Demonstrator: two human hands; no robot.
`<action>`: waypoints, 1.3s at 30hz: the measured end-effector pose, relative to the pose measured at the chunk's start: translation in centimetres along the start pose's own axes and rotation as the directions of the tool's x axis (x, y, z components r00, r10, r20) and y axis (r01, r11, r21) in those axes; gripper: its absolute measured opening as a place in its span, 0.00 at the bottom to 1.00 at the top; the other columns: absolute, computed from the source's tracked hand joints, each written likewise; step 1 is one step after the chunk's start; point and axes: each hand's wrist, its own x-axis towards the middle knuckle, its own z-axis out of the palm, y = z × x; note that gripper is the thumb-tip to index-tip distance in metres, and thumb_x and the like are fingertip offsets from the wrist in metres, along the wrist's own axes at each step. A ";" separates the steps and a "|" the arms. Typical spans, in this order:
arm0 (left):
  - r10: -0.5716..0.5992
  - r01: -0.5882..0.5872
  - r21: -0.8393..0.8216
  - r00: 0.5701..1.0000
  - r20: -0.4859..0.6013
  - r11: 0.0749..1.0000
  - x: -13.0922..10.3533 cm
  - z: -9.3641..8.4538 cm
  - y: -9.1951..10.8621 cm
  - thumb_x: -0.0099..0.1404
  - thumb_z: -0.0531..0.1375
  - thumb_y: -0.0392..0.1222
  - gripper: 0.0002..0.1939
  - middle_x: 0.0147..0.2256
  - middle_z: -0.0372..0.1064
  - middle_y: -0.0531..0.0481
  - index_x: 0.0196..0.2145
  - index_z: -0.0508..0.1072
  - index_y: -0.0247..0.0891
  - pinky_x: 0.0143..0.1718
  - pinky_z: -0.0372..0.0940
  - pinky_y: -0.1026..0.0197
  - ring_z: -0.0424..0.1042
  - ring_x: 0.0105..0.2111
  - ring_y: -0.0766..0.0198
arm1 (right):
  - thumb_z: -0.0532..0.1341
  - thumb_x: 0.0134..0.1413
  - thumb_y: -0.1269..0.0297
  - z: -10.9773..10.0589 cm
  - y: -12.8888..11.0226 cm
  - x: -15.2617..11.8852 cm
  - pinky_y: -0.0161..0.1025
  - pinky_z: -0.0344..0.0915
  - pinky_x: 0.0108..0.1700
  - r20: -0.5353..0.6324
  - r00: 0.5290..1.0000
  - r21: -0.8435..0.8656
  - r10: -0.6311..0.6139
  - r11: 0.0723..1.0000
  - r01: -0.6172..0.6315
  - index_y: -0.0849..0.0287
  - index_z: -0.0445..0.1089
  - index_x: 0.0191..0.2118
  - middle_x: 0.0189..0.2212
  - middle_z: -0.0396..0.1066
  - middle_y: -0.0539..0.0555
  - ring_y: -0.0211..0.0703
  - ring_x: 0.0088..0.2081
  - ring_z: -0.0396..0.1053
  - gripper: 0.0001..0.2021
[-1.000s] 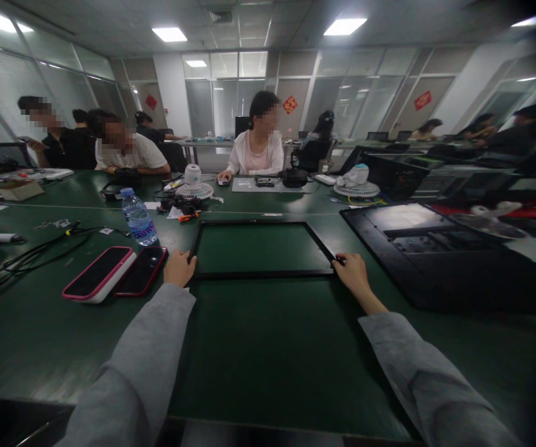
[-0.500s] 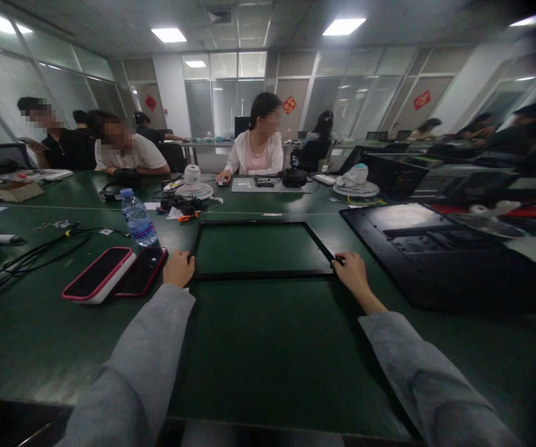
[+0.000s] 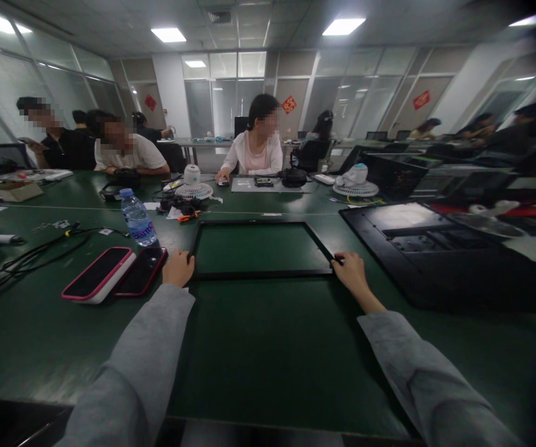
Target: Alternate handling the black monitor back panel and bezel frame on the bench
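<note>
A thin black rectangular frame, like a screen bezel, lies on the green table in front of me. Green tabletop shows through its open middle. My left hand is closed on the frame's left side near the front corner. On the opposite side, my right hand grips the right edge near the front corner, thumb and fingers together. Just left of my left hand lie a dark phone with a red edge and a pink-rimmed white case-like device.
A water bottle stands beyond the phone. Black cables lie at the left. To the right is a large black panel. White fans sit farther back. Across the table, a person in a white jacket sits.
</note>
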 end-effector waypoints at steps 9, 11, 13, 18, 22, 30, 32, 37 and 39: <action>0.000 -0.001 -0.023 1.000 -0.021 1.000 -0.1 0.0 0.0 0.73 0.47 0.50 0.23 0.52 0.69 0.38 0.54 0.75 0.40 0.46 0.69 0.54 0.73 0.49 0.51 | 0.58 0.50 0.66 -0.6 -0.7 -0.1 0.52 0.63 0.52 0.018 1.000 0.050 -0.009 0.999 0.008 0.63 0.75 0.45 0.39 0.73 0.62 0.52 0.40 0.69 0.17; -0.001 0.000 -0.031 1.000 -0.017 1.000 -0.1 -0.1 0.1 0.73 0.48 0.50 0.22 0.52 0.69 0.39 0.53 0.75 0.41 0.46 0.69 0.54 0.73 0.49 0.52 | 0.57 0.50 0.66 -0.7 -0.9 -0.1 0.51 0.63 0.52 0.019 0.999 0.050 -0.033 0.998 0.032 0.64 0.75 0.45 0.38 0.73 0.62 0.51 0.38 0.68 0.17; 0.001 -0.002 -0.033 1.000 -0.010 0.999 0.0 -0.1 0.1 0.73 0.48 0.50 0.22 0.52 0.69 0.40 0.53 0.75 0.41 0.46 0.69 0.54 0.73 0.49 0.52 | 0.57 0.50 0.67 -0.9 -1.0 -0.1 0.50 0.63 0.51 0.019 0.998 0.050 -0.051 0.997 0.050 0.64 0.76 0.45 0.38 0.73 0.62 0.51 0.37 0.68 0.17; 0.002 -0.002 -0.033 1.000 -0.008 0.999 0.1 -0.1 0.0 0.72 0.48 0.51 0.23 0.53 0.69 0.39 0.53 0.75 0.40 0.46 0.69 0.52 0.73 0.49 0.51 | 0.57 0.50 0.67 -1.1 -1.1 -0.2 0.49 0.64 0.49 0.019 0.998 0.054 -0.055 0.997 0.054 0.64 0.76 0.44 0.37 0.73 0.61 0.50 0.36 0.68 0.17; 0.010 -0.010 -0.033 1.000 -0.019 0.999 0.0 -0.1 0.0 0.72 0.48 0.51 0.23 0.52 0.69 0.39 0.52 0.76 0.41 0.47 0.68 0.53 0.74 0.48 0.51 | 0.57 0.50 0.68 -1.1 -1.2 -0.3 0.49 0.64 0.49 0.013 0.999 0.061 -0.047 0.997 0.046 0.64 0.76 0.44 0.36 0.73 0.61 0.50 0.36 0.68 0.17; 0.015 -0.016 -0.032 1.000 -0.021 0.999 -0.2 -0.3 0.1 0.72 0.49 0.53 0.24 0.53 0.68 0.38 0.53 0.75 0.39 0.47 0.69 0.53 0.73 0.50 0.50 | 0.57 0.50 0.67 -1.1 -1.2 -0.3 0.49 0.64 0.49 0.018 0.998 0.060 -0.060 0.996 0.059 0.63 0.76 0.45 0.36 0.72 0.61 0.49 0.35 0.68 0.18; 0.011 -0.011 -0.041 1.000 -0.001 0.999 -0.1 -0.3 0.0 0.71 0.51 0.56 0.24 0.53 0.68 0.39 0.53 0.75 0.40 0.48 0.68 0.53 0.73 0.50 0.50 | 0.56 0.51 0.67 -1.1 -1.1 -0.3 0.49 0.65 0.48 0.019 0.998 0.062 -0.066 0.996 0.065 0.63 0.76 0.46 0.37 0.72 0.61 0.49 0.35 0.68 0.18; 0.004 -0.004 -0.033 1.000 0.006 0.999 0.0 -0.3 -0.2 0.71 0.51 0.50 0.21 0.53 0.68 0.41 0.53 0.75 0.42 0.47 0.68 0.55 0.73 0.50 0.52 | 0.56 0.50 0.69 -1.2 -1.1 -0.4 0.47 0.65 0.49 0.018 0.993 0.115 -0.119 0.987 0.116 0.62 0.76 0.46 0.38 0.74 0.60 0.49 0.38 0.69 0.18; 0.005 -0.005 -0.021 1.000 0.005 1.000 0.0 -0.3 -0.1 0.71 0.50 0.49 0.20 0.53 0.68 0.40 0.53 0.74 0.41 0.46 0.69 0.55 0.74 0.49 0.52 | 0.56 0.50 0.69 -1.2 -1.1 -0.4 0.48 0.65 0.49 0.018 0.992 0.124 -0.126 0.985 0.123 0.61 0.76 0.46 0.39 0.74 0.59 0.49 0.39 0.69 0.19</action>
